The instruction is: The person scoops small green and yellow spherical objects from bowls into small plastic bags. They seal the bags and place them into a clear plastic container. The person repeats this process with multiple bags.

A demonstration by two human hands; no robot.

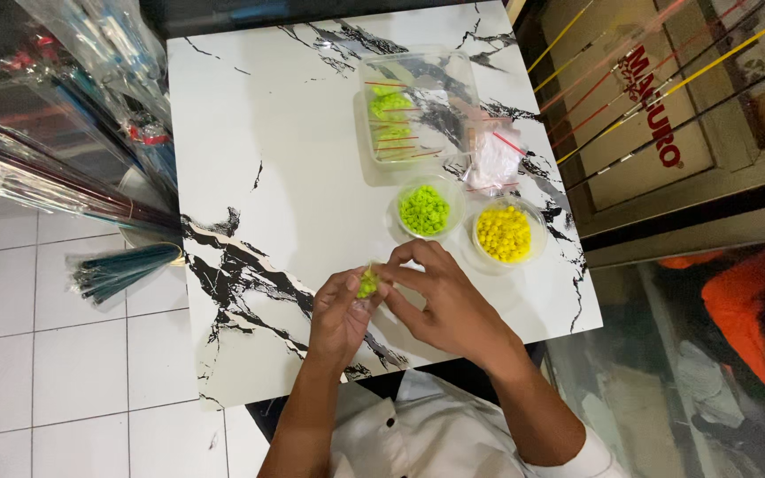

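Two round bowls point(424, 211) beyond hands — green beads, yellow beads point(504, 233), clear tray point(418, 106)

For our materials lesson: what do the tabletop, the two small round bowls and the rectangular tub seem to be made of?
Tabletop: glossy white with black veins, marble or a marble-look laminate; which one is unclear. Green-bead bowl and yellow-bead bowl: clear, thin-walled, probably plastic, since the table shows through. Rectangular tub: translucent, slightly cloudy plastic with rounded corners.

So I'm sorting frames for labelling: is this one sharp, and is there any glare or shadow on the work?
Head view: hands and green beads are sharp; soft glare on the marble table; faint shadows under the cups; edges bend slightly, wide-lens style.
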